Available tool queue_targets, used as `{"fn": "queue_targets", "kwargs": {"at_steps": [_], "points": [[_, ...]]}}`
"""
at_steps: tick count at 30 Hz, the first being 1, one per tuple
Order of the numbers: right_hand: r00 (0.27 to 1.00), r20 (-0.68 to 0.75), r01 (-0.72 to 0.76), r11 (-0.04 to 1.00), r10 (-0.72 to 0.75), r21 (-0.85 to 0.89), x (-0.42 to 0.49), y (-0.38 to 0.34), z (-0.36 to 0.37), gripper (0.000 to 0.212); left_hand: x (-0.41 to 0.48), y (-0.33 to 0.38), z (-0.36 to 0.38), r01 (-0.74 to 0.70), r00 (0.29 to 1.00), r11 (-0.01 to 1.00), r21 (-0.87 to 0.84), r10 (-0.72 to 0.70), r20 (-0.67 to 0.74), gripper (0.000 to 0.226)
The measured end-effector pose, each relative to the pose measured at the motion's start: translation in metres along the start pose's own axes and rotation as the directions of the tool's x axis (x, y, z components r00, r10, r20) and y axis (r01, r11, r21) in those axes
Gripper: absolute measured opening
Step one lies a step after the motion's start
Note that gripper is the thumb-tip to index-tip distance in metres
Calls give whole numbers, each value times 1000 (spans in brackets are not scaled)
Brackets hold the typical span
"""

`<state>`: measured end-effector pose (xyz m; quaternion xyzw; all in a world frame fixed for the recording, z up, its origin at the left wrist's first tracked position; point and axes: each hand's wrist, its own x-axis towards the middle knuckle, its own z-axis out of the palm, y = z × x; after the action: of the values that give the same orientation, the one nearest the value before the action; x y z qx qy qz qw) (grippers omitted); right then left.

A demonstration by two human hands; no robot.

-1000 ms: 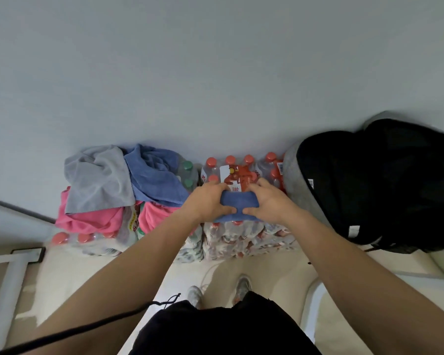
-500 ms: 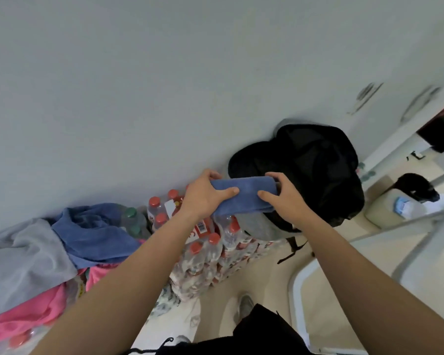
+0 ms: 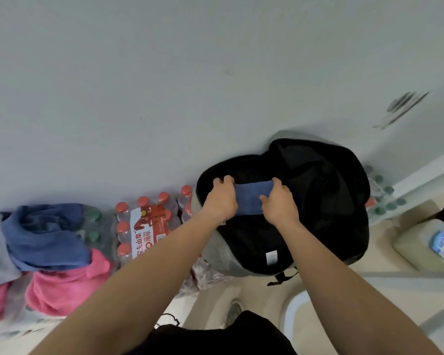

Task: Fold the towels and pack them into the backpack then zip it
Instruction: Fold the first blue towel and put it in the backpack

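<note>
Both hands held a folded blue terry towel (image 3: 250,199) over the open black fabric backpack (image 3: 326,201): left hand (image 3: 222,199) and right hand (image 3: 280,202) each gripped 1 end.

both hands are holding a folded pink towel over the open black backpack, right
Not quite. In the head view the folded towel is blue, not pink. The left hand and right hand do hold it over the open black backpack.
</note>
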<state>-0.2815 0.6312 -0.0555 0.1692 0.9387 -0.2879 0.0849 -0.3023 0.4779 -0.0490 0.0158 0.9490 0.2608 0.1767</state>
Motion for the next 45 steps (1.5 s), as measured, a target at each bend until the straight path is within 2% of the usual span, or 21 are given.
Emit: {"fn": "queue_targets", "kwargs": {"at_steps": [1, 3, 5, 6, 7, 9, 12, 14, 19, 24, 29, 32, 34, 36, 39, 42, 45], "points": [[1000, -4, 17, 995, -18, -94, 2, 1, 1, 63, 3, 2, 6, 22, 1000, 999, 43, -22, -16, 43], [984, -112, 100, 946, -140, -308, 0, 5, 2, 58, 6, 4, 12, 33, 997, 994, 105, -26, -67, 39], [909, -216, 234, 866, -355, -441, -4, 11, 5, 47, 8, 5, 13, 16, 995, 986, 164, 0, -100, 34], [863, -223, 311, 825, -453, -472, -6, 16, 7, 40, 8, 6, 12, 9, 994, 980, 199, 12, -104, 33], [830, -187, 385, 782, -525, -490, -7, 20, 11, 36, 8, 6, 10, 4, 993, 970, 241, 24, -113, 32], [809, -62, 478, 716, -584, -509, -7, 28, 18, 43, 10, 4, 3, -9, 980, 932, 361, 80, -181, 33], [823, 15, 488, 694, -568, -530, -1, 36, 20, 56, 17, -2, -8, -58, 916, 863, 502, 246, -317, 39], [826, 23, 479, 679, -564, -556, 5, 36, 19, 58, 23, -7, -14, -59, 879, 851, 522, 292, -377, 38], [806, 38, 490, 629, -591, -603, 22, 29, 18, 60, 31, -16, -18, -8, 942, 896, 443, 156, -298, 34], [830, -1, 447, 668, -557, -595, 44, 5, 12, 55, 27, -20, -23, -53, 920, 943, 329, 174, -351, 34], [836, 19, 466, 692, -548, -552, 55, -2, 19, 58, 24, -23, -27, -85, 933, 951, 298, 181, -311, 41], [827, -45, 470, 732, -561, -493, 50, 2, 19, 60, 23, -24, -26, -89, 938, 953, 290, 179, -297, 43], [818, -86, 476, 752, -569, -456, 44, 5, 19, 61, 22, -24, -24, -109, 922, 940, 325, 217, -320, 44], [824, -35, 508, 764, -566, -398, 40, 8, 22, 64, 19, -23, -21, -176, 880, 885, 430, 337, -334, 43], [834, 82, 541, 776, -546, -324, 41, 17, 26, 71, 18, -23, -9, -280, 859, 794, 540, 458, -228, 40], [844, 109, 535, 810, -525, -240, 45, 21, 21, 69, 14, -23, 6, -291, 906, 792, 537, 409, -113, 45], [841, 165, 540, 822, -516, -182, 49, 28, 13, 70, 9, -22, 15, -284, 925, 794, 538, 374, -62, 52]]}}
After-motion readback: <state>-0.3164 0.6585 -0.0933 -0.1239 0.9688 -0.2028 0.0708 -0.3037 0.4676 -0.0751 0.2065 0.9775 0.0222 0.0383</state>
